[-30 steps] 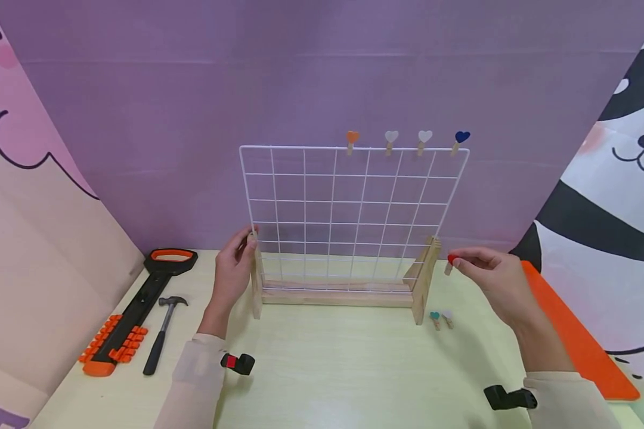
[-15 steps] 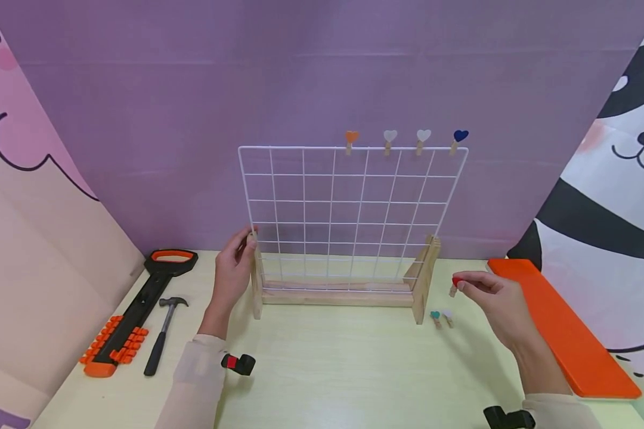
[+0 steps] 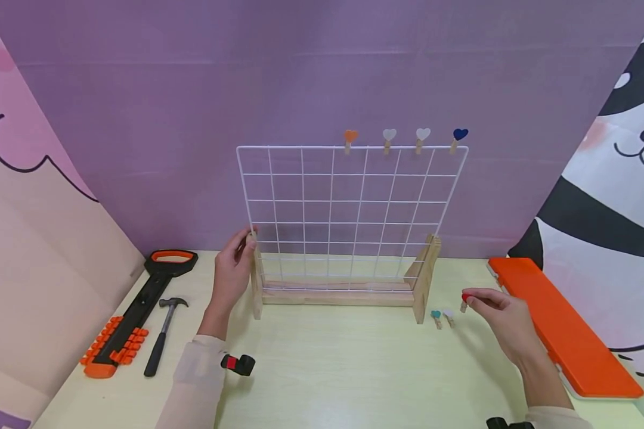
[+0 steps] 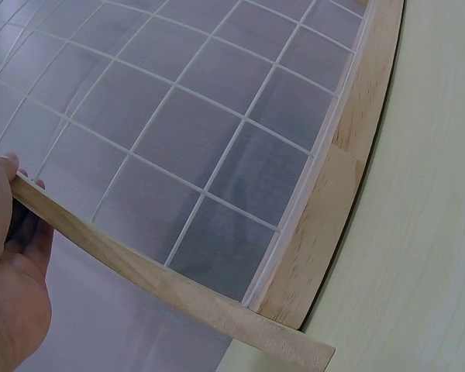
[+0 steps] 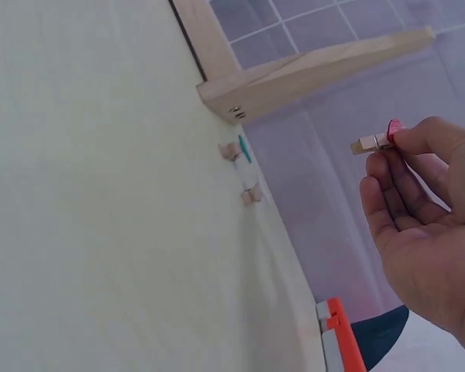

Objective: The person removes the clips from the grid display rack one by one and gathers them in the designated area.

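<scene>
A white wire grid (image 3: 349,202) stands upright in a wooden stand (image 3: 338,298). My left hand (image 3: 233,268) grips the top of the stand's left side piece; the left wrist view shows the thumb and fingers around that wood (image 4: 139,263). Between thumb and fingertips my right hand (image 3: 501,319) pinches a small clothespin with a red heart (image 3: 464,302), held to the right of the stand. Two more clothespins, one with a teal heart (image 3: 436,319) and one with a whitish heart (image 3: 449,317), lie on the table. Along the grid's top edge sit clothespins with orange (image 3: 350,138), white and dark blue (image 3: 460,136) hearts.
On the left lie a black and orange saw-like tool (image 3: 139,316) with several orange clips and a claw hammer (image 3: 164,336). An orange case (image 3: 563,328) lies along the right edge of the table (image 3: 327,369). A purple backdrop (image 3: 300,89) hangs behind the grid.
My right hand has moved down and slightly right with the red-heart clothespin, away from the stand. The left hand has kept its place on the wood.
</scene>
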`<action>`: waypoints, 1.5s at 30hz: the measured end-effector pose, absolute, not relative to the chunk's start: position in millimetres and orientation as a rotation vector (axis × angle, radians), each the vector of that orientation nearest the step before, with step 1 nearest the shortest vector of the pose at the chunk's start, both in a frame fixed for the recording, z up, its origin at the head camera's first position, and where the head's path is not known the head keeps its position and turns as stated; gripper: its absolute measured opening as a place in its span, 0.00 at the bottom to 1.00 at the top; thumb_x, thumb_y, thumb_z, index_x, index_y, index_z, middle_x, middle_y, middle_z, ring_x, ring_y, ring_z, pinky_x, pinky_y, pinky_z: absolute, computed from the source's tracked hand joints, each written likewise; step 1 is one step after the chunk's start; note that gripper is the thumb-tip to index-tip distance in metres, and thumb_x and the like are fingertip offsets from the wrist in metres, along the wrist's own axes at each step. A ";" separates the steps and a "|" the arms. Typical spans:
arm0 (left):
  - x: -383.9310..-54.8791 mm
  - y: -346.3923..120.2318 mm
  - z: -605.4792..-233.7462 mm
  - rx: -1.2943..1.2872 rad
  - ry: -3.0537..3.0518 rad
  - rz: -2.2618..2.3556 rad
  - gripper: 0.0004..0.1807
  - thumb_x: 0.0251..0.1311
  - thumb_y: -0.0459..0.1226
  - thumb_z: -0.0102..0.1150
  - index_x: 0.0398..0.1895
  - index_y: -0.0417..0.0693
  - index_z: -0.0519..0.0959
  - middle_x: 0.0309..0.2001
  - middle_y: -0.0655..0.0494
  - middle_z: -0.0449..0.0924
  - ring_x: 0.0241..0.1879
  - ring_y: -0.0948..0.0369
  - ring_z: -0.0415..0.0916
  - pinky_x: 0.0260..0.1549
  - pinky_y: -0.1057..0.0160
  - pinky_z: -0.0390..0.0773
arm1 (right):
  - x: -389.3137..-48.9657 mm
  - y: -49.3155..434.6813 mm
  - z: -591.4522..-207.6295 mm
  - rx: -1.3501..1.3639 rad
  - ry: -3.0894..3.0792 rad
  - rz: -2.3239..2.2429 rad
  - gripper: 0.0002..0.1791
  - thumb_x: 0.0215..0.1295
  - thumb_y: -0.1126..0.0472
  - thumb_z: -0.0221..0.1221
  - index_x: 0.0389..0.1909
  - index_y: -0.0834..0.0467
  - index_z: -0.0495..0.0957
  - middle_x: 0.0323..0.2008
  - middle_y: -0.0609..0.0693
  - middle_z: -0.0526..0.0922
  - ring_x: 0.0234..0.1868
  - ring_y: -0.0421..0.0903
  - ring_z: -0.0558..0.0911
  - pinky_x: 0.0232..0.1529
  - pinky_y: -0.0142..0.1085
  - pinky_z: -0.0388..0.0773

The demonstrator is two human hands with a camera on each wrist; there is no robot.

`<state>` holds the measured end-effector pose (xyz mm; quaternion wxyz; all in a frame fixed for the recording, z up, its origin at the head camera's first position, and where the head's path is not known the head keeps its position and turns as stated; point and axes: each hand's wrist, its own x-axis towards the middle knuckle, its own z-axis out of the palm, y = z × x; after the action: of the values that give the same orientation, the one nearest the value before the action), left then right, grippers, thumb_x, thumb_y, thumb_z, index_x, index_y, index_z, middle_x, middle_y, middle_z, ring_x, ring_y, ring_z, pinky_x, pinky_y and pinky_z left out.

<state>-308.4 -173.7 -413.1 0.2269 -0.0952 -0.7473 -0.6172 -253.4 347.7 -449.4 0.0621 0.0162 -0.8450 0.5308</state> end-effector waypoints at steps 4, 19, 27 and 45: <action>-313.2 -177.0 -422.1 -0.278 -2.040 -1.688 0.24 0.77 0.35 0.54 0.72 0.40 0.72 0.70 0.44 0.76 0.70 0.52 0.72 0.67 0.71 0.72 | -254.8 352.8 -456.3 0.037 -2.557 1.646 0.21 0.77 0.52 0.59 0.60 0.61 0.82 0.42 0.26 0.86 0.45 0.29 0.83 0.48 0.15 0.80; -311.5 -179.1 -423.0 -0.307 -2.032 -1.658 0.23 0.77 0.37 0.54 0.72 0.44 0.73 0.69 0.46 0.77 0.69 0.53 0.74 0.66 0.74 0.73 | -263.7 361.6 -483.3 -0.011 -2.736 1.466 0.22 0.75 0.54 0.61 0.61 0.65 0.81 0.44 0.35 0.88 0.42 0.23 0.79 0.44 0.18 0.82; -310.2 -178.4 -424.2 -0.293 -2.055 -1.670 0.24 0.77 0.38 0.54 0.73 0.45 0.72 0.70 0.48 0.75 0.72 0.53 0.71 0.70 0.63 0.71 | -266.8 366.0 -496.3 0.038 -2.760 1.366 0.19 0.74 0.59 0.62 0.59 0.66 0.82 0.50 0.56 0.89 0.41 0.22 0.78 0.44 0.17 0.82; -312.1 -177.0 -421.2 -0.301 -2.036 -1.667 0.23 0.77 0.37 0.54 0.72 0.44 0.73 0.70 0.47 0.76 0.69 0.53 0.74 0.69 0.65 0.72 | -270.2 361.5 -500.6 0.045 -2.806 1.215 0.20 0.73 0.61 0.62 0.63 0.62 0.80 0.58 0.65 0.84 0.42 0.23 0.74 0.42 0.15 0.78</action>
<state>-312.1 -177.0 -421.2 0.2441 -0.1101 -0.7455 -0.6104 -270.2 361.5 -500.6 0.0420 0.0145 -0.9168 0.3969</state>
